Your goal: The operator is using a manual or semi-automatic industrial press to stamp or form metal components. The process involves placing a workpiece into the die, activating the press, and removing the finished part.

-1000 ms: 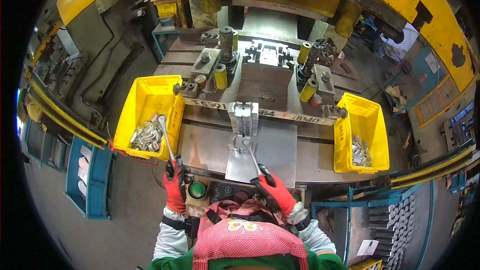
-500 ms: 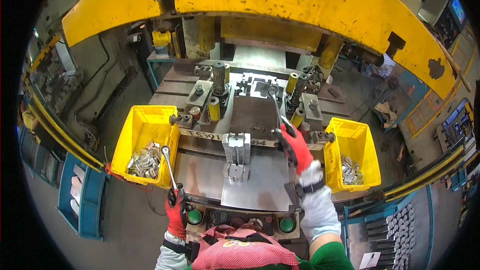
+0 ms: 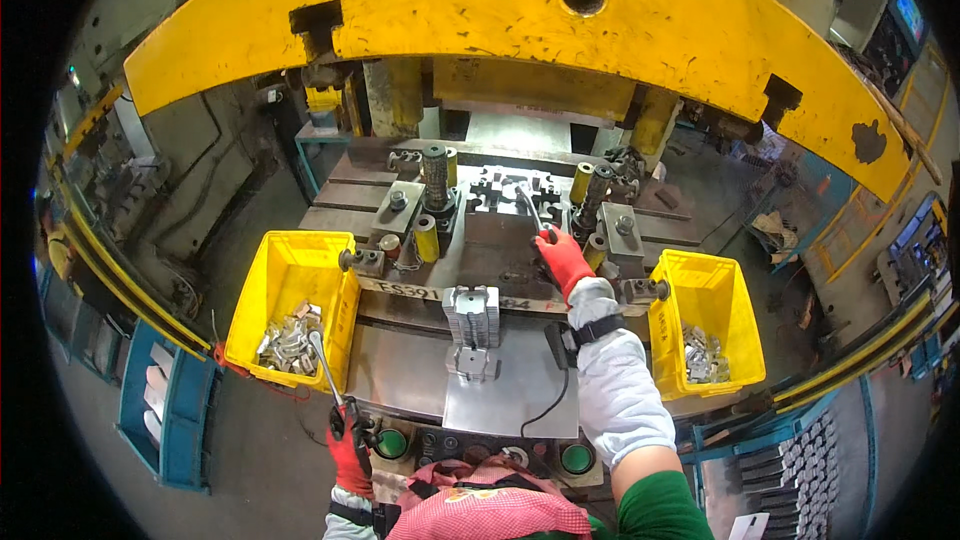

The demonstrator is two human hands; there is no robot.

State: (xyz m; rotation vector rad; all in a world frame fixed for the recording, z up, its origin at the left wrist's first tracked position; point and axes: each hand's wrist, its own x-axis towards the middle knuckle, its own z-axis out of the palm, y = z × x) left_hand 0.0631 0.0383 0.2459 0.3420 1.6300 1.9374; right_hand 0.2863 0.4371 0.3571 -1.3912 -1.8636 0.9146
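Note:
In red-and-black gloves, both my hands are closed on long metal rod tools. My right hand (image 3: 564,262) reaches forward over the press bed, and its rod tool (image 3: 529,204) points to the bright die (image 3: 488,190) between the guide posts. The tool's tip lies over the die; whether it touches cannot be made out. Low on the left, my left hand (image 3: 349,448) grips another rod tool (image 3: 327,370), whose rounded head is over the near right rim of the left yellow bin (image 3: 345,340). A stack of flat metal parts (image 3: 470,318) stands on a metal sheet (image 3: 515,405) before the die.
A yellow press beam (image 3: 470,0) arches overhead. Guide posts (image 3: 434,180) flank the die. The right yellow bin (image 3: 715,280) and the left one hold metal pieces. Two green buttons (image 3: 577,457) sit near my body. A rack of metal parts (image 3: 800,470) is at the lower right.
My right hand has moved forward and left, taking its rod tool's tip farther over the die. The left hand and its tool have dropped slightly. The whole view has shifted a little.

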